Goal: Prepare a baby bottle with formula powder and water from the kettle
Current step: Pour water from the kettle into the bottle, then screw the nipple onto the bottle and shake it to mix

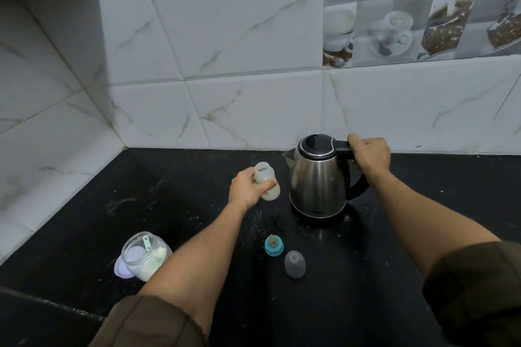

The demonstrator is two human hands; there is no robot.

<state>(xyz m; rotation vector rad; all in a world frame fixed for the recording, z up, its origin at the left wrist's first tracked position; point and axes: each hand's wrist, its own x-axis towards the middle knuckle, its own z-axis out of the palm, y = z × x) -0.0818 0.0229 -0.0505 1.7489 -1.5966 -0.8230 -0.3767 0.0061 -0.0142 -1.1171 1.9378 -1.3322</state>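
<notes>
Black counter (423,205) carried the steel kettle (318,183), lid closed, with the right hand (370,156) clamped around its handle. Far left of the kettle and nearer the person, the open jar (146,256) held white powder. Just left of the kettle, the left hand (246,187) gripped the uncapped bottle (267,186), pale at its bottom. The clear cap (295,263) and blue teat ring (273,245) lay in front of the kettle.
</notes>
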